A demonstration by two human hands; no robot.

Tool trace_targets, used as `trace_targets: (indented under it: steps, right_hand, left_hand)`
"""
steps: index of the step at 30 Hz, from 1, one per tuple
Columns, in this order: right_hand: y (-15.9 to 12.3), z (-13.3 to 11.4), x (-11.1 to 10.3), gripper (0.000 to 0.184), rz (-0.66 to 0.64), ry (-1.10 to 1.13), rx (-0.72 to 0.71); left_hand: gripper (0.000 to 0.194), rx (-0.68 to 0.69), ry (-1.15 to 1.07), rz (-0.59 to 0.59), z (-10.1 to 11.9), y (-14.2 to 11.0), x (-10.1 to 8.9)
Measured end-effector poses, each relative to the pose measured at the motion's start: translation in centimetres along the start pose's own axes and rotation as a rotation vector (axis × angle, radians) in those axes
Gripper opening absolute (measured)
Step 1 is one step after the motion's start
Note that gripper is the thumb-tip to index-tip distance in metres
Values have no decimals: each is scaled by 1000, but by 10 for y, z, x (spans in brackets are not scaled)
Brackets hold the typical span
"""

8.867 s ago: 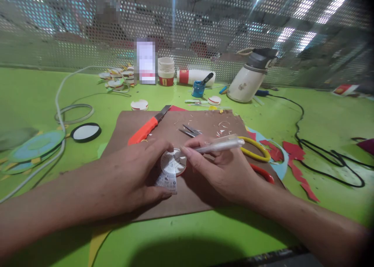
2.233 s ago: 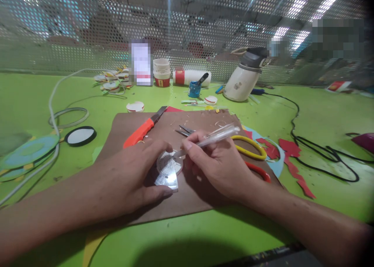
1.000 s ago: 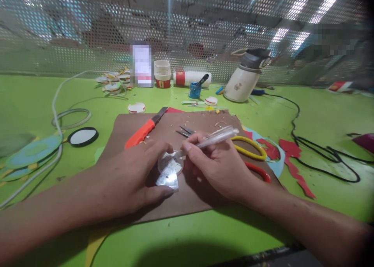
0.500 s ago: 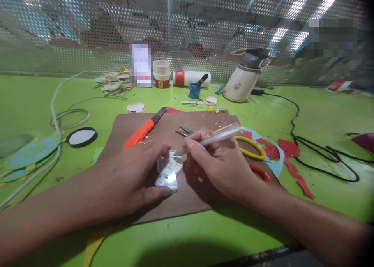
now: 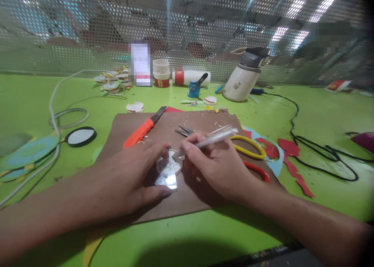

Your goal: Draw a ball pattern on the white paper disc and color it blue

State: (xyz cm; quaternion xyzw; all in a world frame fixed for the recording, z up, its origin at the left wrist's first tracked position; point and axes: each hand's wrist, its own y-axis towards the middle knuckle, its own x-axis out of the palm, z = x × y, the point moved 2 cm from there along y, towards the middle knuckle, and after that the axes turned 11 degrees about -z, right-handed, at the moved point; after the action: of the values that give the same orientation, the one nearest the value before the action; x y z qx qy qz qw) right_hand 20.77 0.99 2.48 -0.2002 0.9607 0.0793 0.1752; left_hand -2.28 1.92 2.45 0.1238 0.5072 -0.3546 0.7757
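My left hand [image 5: 140, 167] grips a clear plastic ruler [image 5: 166, 181] between thumb and fingers. The ruler lies across a round white paper disc [image 5: 177, 167], which looks like a cut-off cup bottom with dark lines on it. My right hand [image 5: 212, 163] is closed around a clear-barrelled pen [image 5: 217, 137], its tip at the disc beside the ruler's edge. Beneath both hands is a brown board [image 5: 187, 204]. Scissors with yellow and red handles [image 5: 249, 147] lie partly hidden under my right hand. An orange utility knife [image 5: 138, 133] rests on the board behind my left hand.
Behind the board stand a phone [image 5: 141, 64], stacked paper cups [image 5: 161, 73], a blue jar [image 5: 194, 89] and a white bottle [image 5: 242, 80]. Red paper scraps [image 5: 292, 154] and a black cable [image 5: 327, 154] lie right. Left are a black-rimmed disc [image 5: 80, 136] and a white cable [image 5: 52, 103].
My left hand has stayed on the ruler. The pen in my right hand tilted up and back half a second ago, then returned to the disc. Nothing was let go.
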Motion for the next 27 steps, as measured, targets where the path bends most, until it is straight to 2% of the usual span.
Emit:
trace_targets:
  steps: [8,15,22,27]
  right_hand:
    - [0,0,1,25,10,-6,-7]
    - [0,-3,0,23,11,13,-35]
    - [1,-3,0,23,3,17,-37]
    - [1,-2,0,25,8,-1,-73]
  left_hand:
    - [38,43,38,7,1,1,-3]
    - [37,1,21,20,4,3,-3]
    - [45,5,36,19,0,2,-3]
    - [39,37,40,9,-4,-2,0]
